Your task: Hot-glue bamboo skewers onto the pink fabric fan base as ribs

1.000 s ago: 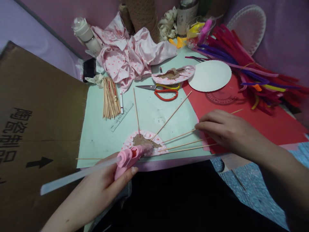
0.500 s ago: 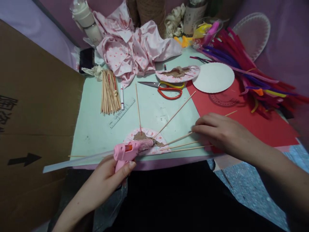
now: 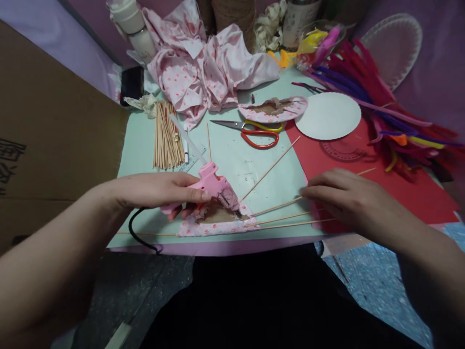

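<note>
My left hand is wrapped round a pink glue gun, whose nozzle points down at the right part of a half-round cardboard piece edged in pink dotted cloth. Thin wooden sticks fan out from this piece. Between the fingertips of my right hand is one stick that runs to the piece's right side. Two more sticks pass just below, their far ends hidden under that hand. A longer stick slants up and right, untouched. The glue gun partly covers the piece.
Scissors, a second cloth-edged piece and a white paper disc lie farther back. A stick bundle sits left, crumpled dotted cloth behind, fuzzy stems right. A black cord hangs over the front edge.
My left hand has turned the glue gun, so its clear glue stick now points up and back and its nozzle tilts down. My right hand stays on the stick. The view has shifted slightly.
</note>
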### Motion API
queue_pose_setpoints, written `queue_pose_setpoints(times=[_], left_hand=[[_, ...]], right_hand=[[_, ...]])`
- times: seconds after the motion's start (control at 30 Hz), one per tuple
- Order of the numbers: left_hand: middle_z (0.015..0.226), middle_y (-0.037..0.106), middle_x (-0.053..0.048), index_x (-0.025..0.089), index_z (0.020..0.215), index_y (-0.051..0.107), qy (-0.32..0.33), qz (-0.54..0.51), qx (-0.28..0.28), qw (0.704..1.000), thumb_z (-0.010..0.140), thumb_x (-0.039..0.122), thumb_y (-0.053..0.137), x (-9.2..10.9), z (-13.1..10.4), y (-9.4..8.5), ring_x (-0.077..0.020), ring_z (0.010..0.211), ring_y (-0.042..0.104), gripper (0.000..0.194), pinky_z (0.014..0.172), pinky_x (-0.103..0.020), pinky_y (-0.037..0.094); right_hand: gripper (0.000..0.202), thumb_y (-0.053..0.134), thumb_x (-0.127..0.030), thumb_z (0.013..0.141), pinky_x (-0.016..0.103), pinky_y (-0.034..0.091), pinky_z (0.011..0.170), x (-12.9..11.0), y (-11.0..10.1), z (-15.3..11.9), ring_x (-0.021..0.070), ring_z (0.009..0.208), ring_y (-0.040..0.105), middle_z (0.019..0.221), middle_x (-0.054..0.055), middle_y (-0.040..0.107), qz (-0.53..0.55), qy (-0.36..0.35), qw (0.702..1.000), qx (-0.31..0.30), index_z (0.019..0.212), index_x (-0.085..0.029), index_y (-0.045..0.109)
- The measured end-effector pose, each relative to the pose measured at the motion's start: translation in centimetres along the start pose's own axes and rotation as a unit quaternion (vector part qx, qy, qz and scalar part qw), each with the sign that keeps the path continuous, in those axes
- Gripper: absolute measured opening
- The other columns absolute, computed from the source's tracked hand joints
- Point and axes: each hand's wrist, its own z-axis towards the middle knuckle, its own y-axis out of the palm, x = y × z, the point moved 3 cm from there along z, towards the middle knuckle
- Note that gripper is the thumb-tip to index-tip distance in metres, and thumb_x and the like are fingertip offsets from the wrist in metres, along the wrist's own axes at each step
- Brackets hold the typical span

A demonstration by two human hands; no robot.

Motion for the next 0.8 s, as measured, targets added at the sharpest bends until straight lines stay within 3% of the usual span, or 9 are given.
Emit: queue_pose_setpoints(times=[0.1,0.27,0.8], left_hand=[[0.059,0.057,0.003,0.022,0.064,0.064,-0.018,0.005,-0.011,1.0,0.075,0.044,0.073,0.6,1.4,-0.7,-0.0122,0.051,0.047,0.026,0.049,-0.022,0.038],[0.062,0.062,0.001,0.022,0.065,0.067,-0.023,0.002,-0.059,0.998,0.077,0.047,0.071,0.8,2.7,-0.3,-0.0144,0.055,0.052,0.028,0.05,-0.024,0.038],[0.057,0.058,0.001,0.021,0.059,0.063,-0.034,0.025,-0.095,0.995,0.08,0.053,0.068,1.2,3.6,-0.5,-0.0125,0.052,0.048,0.039,0.047,-0.022,0.035]], right_hand=[[0.023,0.045,-0.012,0.096,0.032,0.047,0.064,-0.2,-0.3,-0.8,0.0217,0.081,0.058,0.093,0.011,0.064,0.006,0.002,1.0,0.005,0.103,-0.014,0.067],[0.024,0.046,-0.01,0.096,0.033,0.048,0.068,-0.9,-0.8,-1.9,0.0212,0.084,0.059,0.096,0.011,0.064,0.027,0.017,0.999,-0.007,0.109,-0.016,0.066],[0.028,0.043,-0.011,0.096,0.033,0.048,0.069,-1.1,-0.1,-2.1,0.0202,0.084,0.061,0.097,0.009,0.067,0.071,0.027,0.997,-0.004,0.108,-0.02,0.066]])
